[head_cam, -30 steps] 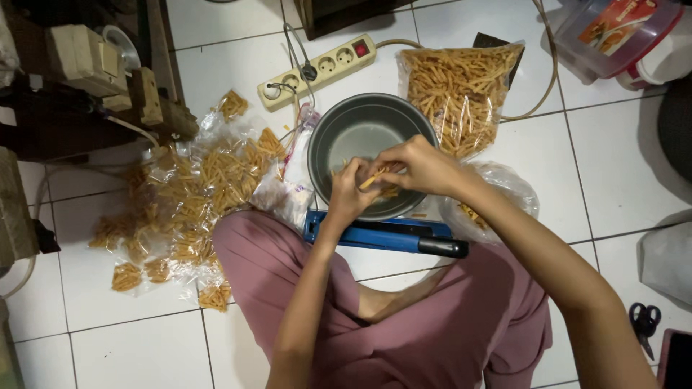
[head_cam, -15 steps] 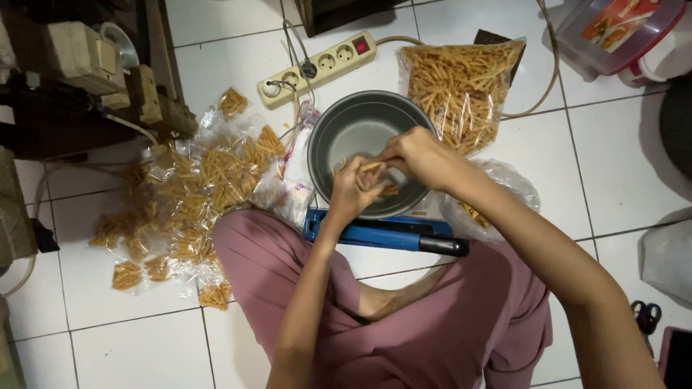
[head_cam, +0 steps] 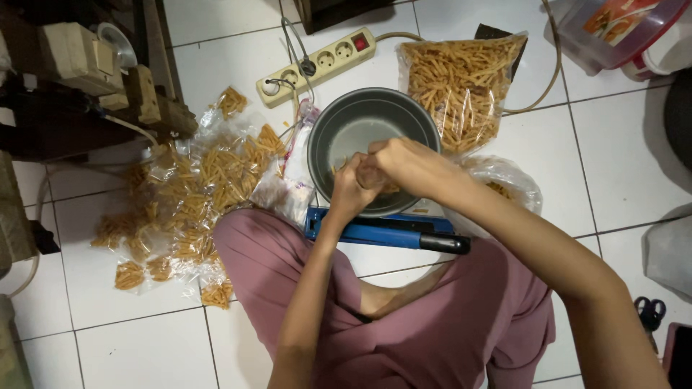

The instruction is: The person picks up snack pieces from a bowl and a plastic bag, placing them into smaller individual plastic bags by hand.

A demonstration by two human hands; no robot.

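Both hands are held together over the grey bowl [head_cam: 373, 137], so spilled sticks are caught there. The left hand [head_cam: 351, 189] and right hand [head_cam: 404, 164] are pressed around a small snack packet [head_cam: 369, 176], mostly hidden. Filled packets [head_cam: 194, 194] are piled left on the floor.

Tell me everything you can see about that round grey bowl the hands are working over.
The grey bowl looks like metal, round and deep, with a thin pale rim and a smooth, dull inside. It stands upright on the white tiled floor, just beyond a blue bar-shaped tool. It looks nearly empty; a few yellow snack sticks show near its bottom. The left hand and right hand meet over its near side, hiding that part.
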